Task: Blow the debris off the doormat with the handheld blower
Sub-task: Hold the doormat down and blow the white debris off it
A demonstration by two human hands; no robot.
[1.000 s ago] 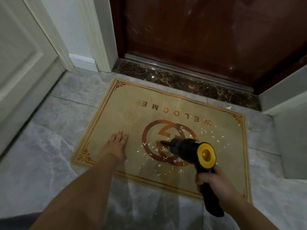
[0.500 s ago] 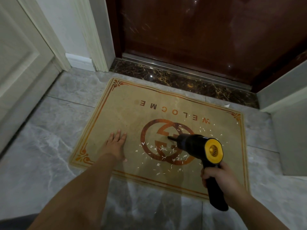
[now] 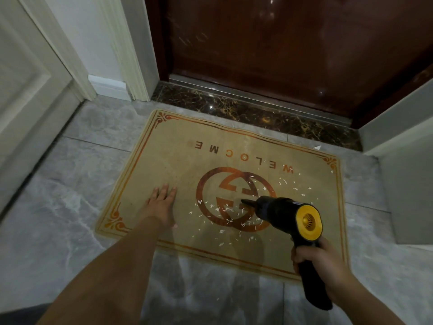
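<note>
Partly hidden, blower (image 3: 284, 213) handle gripped in right hand (image 3: 321, 262), left hand (image 3: 161, 204) flat on doormat (image 3: 164, 160), debris (image 3: 225, 212) scattered

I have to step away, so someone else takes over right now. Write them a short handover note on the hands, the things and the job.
Left hand: flat, fingers straight, pressing the doormat down.
Right hand: grips the handheld blower by its handle, nozzle aimed left over the round logo.
Debris: white scraps lie scattered over the logo and the mat's right half.
Done: blower in position.
Left: blow every scrap off the mat.
</note>
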